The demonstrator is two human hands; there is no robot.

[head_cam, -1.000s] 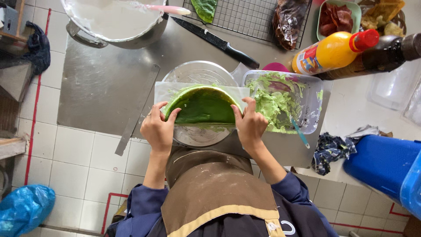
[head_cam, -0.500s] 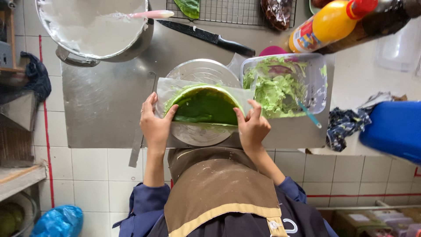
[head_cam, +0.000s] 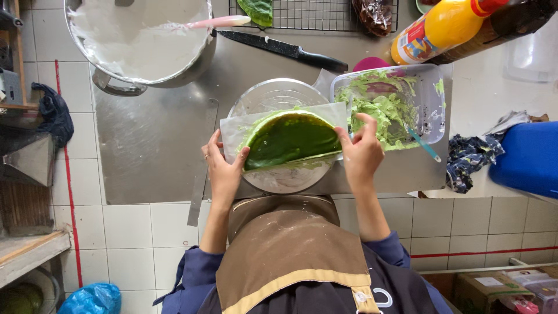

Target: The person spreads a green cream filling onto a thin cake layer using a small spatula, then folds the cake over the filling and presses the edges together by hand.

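Crepe [head_cam: 292, 139]: dark green, round, lay on white paper [head_cam: 232, 129] and was tilted up over a glass turntable [head_cam: 278, 96] at the steel counter's [head_cam: 151, 145] near edge.
Left hand [head_cam: 224, 168]: gripped the crepe's left edge with the paper, thumb on top, fingers curled underneath.
Right hand [head_cam: 361, 152]: held the right edge between thumb and fingers, index finger raised.
Tub [head_cam: 433, 99]: clear plastic, smeared with pale green cream, just right of the turntable; a teal-handled tool [head_cam: 423, 144] leaned in it.
Pot [head_cam: 139, 35]: large, metal, held white batter and a pink spatula [head_cam: 215, 22], far left on the counter.
Knife [head_cam: 285, 49]: black-handled, lay between pot and turntable.
Bottle [head_cam: 442, 26]: orange, on its side beyond the tub.
Apron [head_cam: 279, 244]: brown, dusted with flour.
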